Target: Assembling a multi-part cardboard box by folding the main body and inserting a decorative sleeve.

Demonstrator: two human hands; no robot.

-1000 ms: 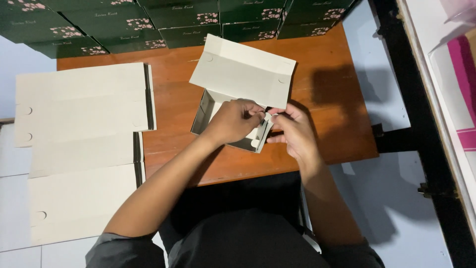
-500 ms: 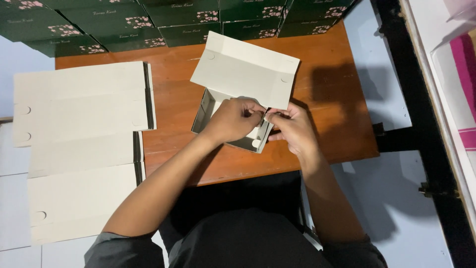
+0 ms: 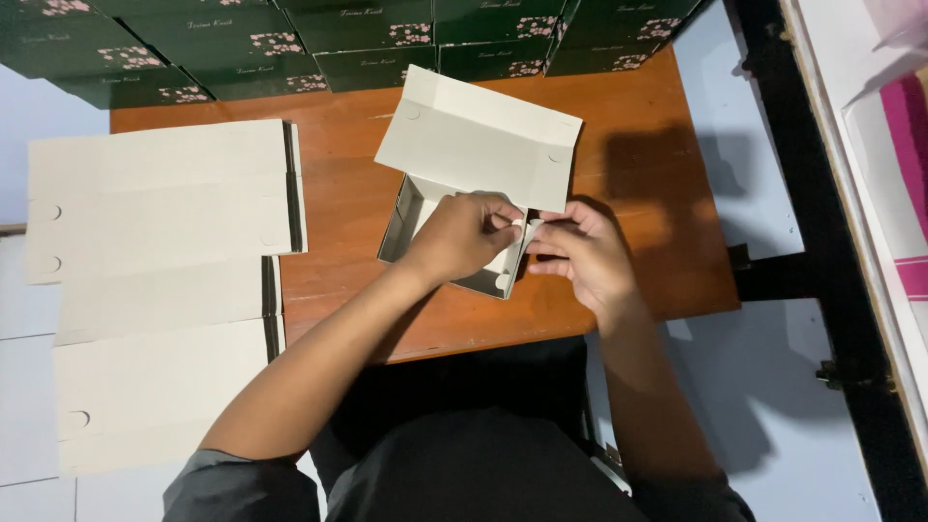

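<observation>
A grey cardboard box [image 3: 406, 217], half folded, sits in the middle of a brown wooden table [image 3: 348, 193]. Its wide lid flap [image 3: 478, 140] stands open toward the far side. My left hand [image 3: 464, 237] reaches over the box and pinches the small side flap at its right end. My right hand [image 3: 580, 253] meets it there from the right, fingers closed on the same flap. The box's right wall is mostly hidden behind both hands.
Flat grey box blanks [image 3: 159, 198] lie stacked at the table's left, more blanks [image 3: 159, 372] below them. Several finished dark green boxes [image 3: 319, 39] line the table's far edge. A black metal frame [image 3: 822, 290] runs along the right, pink and white sheets [image 3: 904, 145] beyond it.
The box and its open lid have shifted slightly toward the far side. Both hands stay at the right end flap, working it with small finger movements.
</observation>
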